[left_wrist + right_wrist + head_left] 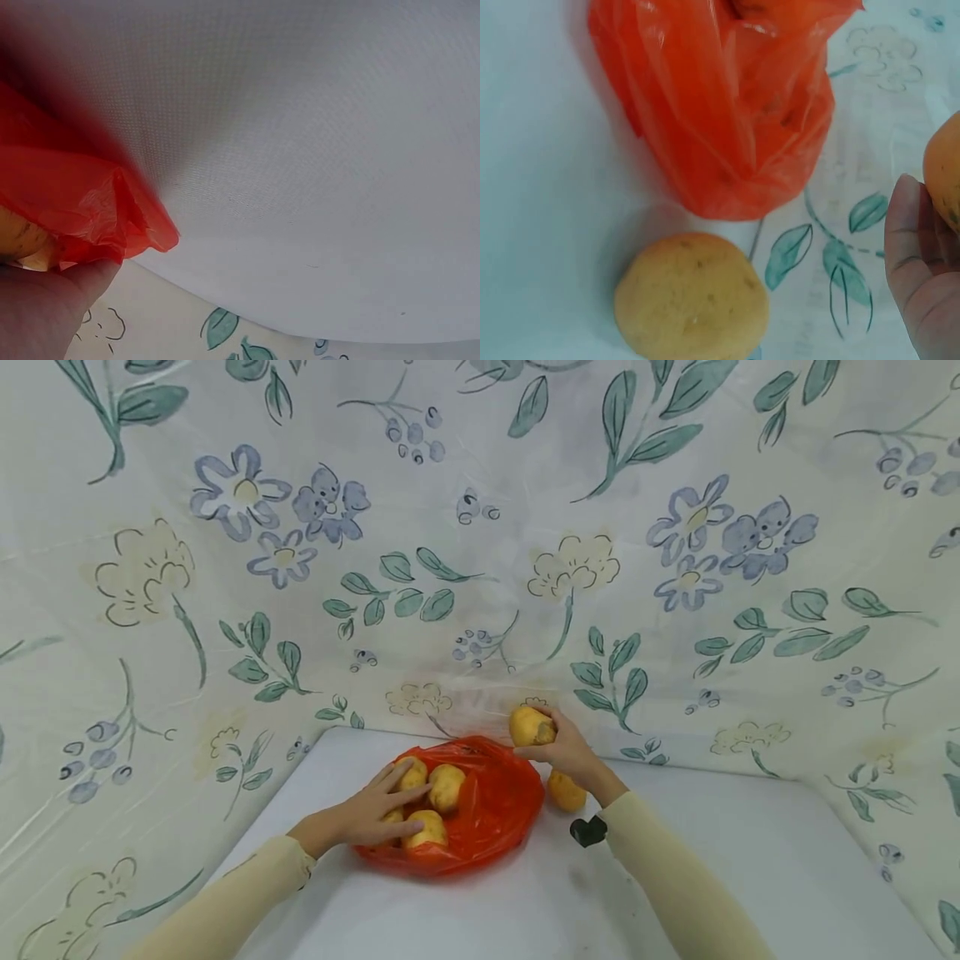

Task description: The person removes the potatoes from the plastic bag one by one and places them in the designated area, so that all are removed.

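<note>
A red plastic bag [498,797] lies opened on the table with several yellow potatoes [447,787] in it. Across the potatoes at its left side rests my left hand [363,817], fingers spread. The left wrist view shows that hand [45,311] against the bag's edge [67,191], with part of a potato behind it. My right hand [570,753] grips a potato [529,727] above the table, at the bag's far right. Beneath it another potato [566,793] sits beside the bag; the right wrist view shows this potato [692,300] close up, apart from the bag.
The white tabletop [697,860] extends to the right and in front of the bag. Floral-patterned sheeting [480,568] rises behind the table and along its sides. A black heart-shaped patch [588,832] shows by the right sleeve.
</note>
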### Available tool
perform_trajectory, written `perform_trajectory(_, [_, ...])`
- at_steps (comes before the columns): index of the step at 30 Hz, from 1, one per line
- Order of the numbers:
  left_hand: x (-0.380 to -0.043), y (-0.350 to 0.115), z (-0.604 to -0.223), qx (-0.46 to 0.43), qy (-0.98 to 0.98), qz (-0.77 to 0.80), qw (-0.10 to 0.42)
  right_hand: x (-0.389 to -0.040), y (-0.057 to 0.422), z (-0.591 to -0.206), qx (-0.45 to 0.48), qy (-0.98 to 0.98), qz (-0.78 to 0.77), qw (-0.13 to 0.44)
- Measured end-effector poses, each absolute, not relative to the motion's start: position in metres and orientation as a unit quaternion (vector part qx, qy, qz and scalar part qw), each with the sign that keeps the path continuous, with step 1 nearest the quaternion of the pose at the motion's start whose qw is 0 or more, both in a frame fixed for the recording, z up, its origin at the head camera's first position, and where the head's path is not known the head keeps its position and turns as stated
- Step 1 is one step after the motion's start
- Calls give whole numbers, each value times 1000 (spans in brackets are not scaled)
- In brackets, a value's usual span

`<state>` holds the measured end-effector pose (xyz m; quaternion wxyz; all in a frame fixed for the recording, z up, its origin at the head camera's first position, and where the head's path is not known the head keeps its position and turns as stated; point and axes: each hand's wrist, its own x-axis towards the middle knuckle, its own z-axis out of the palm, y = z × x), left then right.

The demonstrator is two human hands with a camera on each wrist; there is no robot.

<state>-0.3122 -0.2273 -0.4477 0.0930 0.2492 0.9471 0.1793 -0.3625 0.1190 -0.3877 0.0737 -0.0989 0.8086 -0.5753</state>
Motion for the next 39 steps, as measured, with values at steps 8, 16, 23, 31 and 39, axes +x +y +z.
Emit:
perform_trajectory(8, [-313,-226,-445,244,947,186,98,-363,135,-386,-110,812,-569,64])
perform_trajectory(16, [-318,-227,-439,244,949,180,88,-369,148,-379,-109,826,-551,49])
perform_trajectory(23, [-312,-229,-445,247,946,186,93,-364,158,-390,-94,824,-557,52])
perform_trajectory(31, [-309,-230,-451,244,948,184,90,-363,167,-398,-77,824,-560,49])
perform_trajectory(39, [-311,-227,-449,248,947,184,94,-363,181,-401,-49,824,-562,51])
